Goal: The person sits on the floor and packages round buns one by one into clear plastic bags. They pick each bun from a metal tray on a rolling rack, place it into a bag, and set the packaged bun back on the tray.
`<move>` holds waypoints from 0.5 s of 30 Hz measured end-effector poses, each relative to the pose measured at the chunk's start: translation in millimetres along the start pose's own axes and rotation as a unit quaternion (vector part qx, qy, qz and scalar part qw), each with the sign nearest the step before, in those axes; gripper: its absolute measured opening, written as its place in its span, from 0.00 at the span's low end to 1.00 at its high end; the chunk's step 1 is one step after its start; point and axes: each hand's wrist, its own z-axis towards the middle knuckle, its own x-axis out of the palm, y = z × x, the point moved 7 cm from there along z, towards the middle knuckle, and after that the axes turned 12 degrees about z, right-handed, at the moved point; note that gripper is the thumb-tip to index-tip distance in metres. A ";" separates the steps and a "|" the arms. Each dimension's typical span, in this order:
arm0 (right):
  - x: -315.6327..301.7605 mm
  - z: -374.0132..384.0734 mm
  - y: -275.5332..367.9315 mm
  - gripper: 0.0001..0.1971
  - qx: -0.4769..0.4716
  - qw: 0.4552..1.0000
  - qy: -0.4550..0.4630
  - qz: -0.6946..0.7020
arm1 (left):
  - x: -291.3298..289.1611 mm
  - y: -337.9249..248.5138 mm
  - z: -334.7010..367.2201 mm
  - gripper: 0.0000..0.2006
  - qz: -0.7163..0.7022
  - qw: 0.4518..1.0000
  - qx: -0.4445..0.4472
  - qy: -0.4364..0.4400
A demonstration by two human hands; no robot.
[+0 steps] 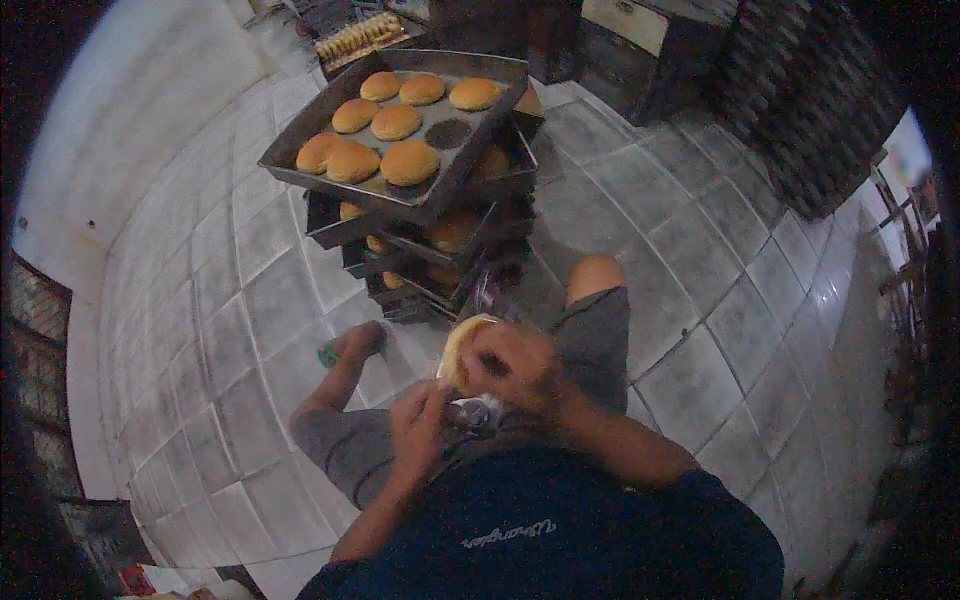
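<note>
A pale bread bun (456,352) is held up over my lap, with what looks like thin clear plastic (485,296) around its far side. My right hand (520,368) is closed over the bun's right side, its fingers curled and a little blurred. From the lower left, my left hand (418,420) pinches at the bun's lower edge; whether it grips bread or plastic is hard to see. Some crumpled clear and white plastic (474,412) lies just below the hands. Beyond them, golden buns (396,122) sit in the top metal tray (463,192), where one round dark spot shows among them.
More trays (330,228) are stacked crosswise under the top one, with buns partly visible inside. Behind stands another tray (410,42) of small pale pieces. A dark cabinet (625,60) and a woven dark panel (800,110) are at the back right, above grey floor tiles (690,260).
</note>
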 end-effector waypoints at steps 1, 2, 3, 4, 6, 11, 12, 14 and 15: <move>12.1 -8.6 -57.3 0.08 0.114 0.993 0.037 -0.014 | 3.1 21.7 18.0 0.16 0.056 0.998 0.018 -0.010; 22.4 -16.3 -96.1 0.07 0.225 0.971 0.078 -0.026 | 2.4 33.1 27.8 0.16 0.111 0.993 0.034 -0.024; 23.4 -7.8 -76.0 0.07 0.163 0.983 0.079 -0.028 | -5.7 28.8 21.1 0.16 0.127 0.989 0.050 -0.061; 16.2 0.6 -44.0 0.08 0.098 0.991 0.082 -0.036 | -7.9 21.7 10.8 0.16 0.135 0.983 0.070 -0.098; 6.9 0.2 -19.1 0.09 -0.036 0.999 0.039 -0.009 | -9.4 1.5 -5.2 0.16 0.170 0.974 0.070 -0.134; 16.4 5.4 -84.3 0.08 0.046 0.988 0.120 -0.083 | -3.3 40.0 33.0 0.16 0.323 0.915 0.210 -0.115; 11.9 10.4 -60.5 0.09 0.011 0.989 0.128 -0.076 | -2.7 33.9 27.8 0.19 0.339 0.908 0.234 -0.083; 5.3 10.8 -23.0 0.10 -0.028 0.986 0.151 -0.070 | 1.3 41.8 28.7 0.27 0.172 0.972 0.160 -0.006; 2.7 10.9 -10.1 0.11 -0.037 0.983 0.164 -0.077 | 6.3 53.7 36.2 0.32 -0.019 0.997 0.060 0.039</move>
